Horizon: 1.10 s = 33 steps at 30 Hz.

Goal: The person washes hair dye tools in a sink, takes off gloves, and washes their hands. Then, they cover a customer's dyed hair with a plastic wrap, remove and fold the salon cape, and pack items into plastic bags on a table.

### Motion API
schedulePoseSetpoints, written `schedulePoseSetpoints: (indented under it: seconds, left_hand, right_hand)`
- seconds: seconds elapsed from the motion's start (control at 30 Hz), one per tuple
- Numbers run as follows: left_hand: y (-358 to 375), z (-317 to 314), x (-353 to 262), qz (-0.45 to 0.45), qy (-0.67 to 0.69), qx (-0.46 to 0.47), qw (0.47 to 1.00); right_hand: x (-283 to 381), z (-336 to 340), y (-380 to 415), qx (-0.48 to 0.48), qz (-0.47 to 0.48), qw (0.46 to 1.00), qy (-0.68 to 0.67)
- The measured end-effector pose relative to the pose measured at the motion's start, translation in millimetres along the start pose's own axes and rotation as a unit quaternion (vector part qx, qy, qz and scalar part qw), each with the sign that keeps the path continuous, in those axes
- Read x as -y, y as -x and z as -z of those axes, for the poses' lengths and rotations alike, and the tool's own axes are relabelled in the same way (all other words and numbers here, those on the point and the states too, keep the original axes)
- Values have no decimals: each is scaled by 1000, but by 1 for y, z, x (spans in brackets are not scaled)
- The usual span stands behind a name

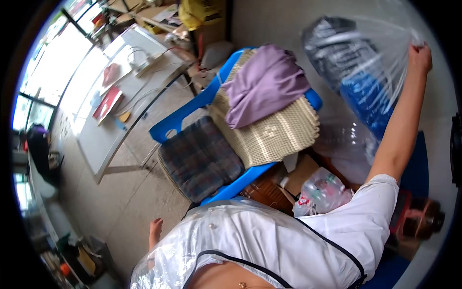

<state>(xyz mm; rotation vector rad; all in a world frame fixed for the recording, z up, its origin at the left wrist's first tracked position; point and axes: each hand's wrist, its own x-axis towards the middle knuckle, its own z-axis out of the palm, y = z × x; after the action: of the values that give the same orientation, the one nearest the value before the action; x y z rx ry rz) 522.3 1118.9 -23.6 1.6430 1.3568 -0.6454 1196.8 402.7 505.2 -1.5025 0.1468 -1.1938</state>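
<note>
My right hand [419, 57] is raised at the upper right, closed on the gathered top of a clear plastic bag [392, 41]. Inside the bag, a dark bundle [337, 50] and a blue bundle [368, 98] show through. My left hand [155, 229] hangs low at my side, small in view, with its fingers curled and nothing visible in them. A clear plastic covering [211, 224] lies over the front of my white top. Closest to the left hand is a blue chair [178, 123] with a dark plaid cushion [202, 159].
On the chair, a purple cloth [267, 84] lies over a beige woven mat [274, 137]. A white plastic bag [320, 195] and cardboard box [303, 176] are beside it. To the left stands a table [103, 144] bearing papers and a red booklet [108, 103]. A brown bottle [421, 217] lies at far right.
</note>
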Motion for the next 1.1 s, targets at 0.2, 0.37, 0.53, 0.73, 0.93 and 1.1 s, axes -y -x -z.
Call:
schedulePoseSetpoints:
  seconds: [0.2,0.37,0.53,0.73,0.93,1.1]
  left_hand:
    - [-65,-2,-17,-61,8,72,995]
    - [-56,-12,-116,-244,9,35,969]
    - [-56,12,-140,-331,67,45,940]
    - [-65,92,-37,-357,77,28,931]
    - [-105,184,197,-121,171,-66,976]
    - [-73,227,323,56,322,-144,934]
  right_hand:
    - [163,3,114,120,-80,906,-398]
    - [197,38,97,345,-71,881,-316]
    - [210,49,148,286,-171,919,-211]
    - [220,74,300,307,-300,870,-243]
    - [259,-17,519,514,-442,683,-272]
    - [305,-147,693,481,-486,712,-157]
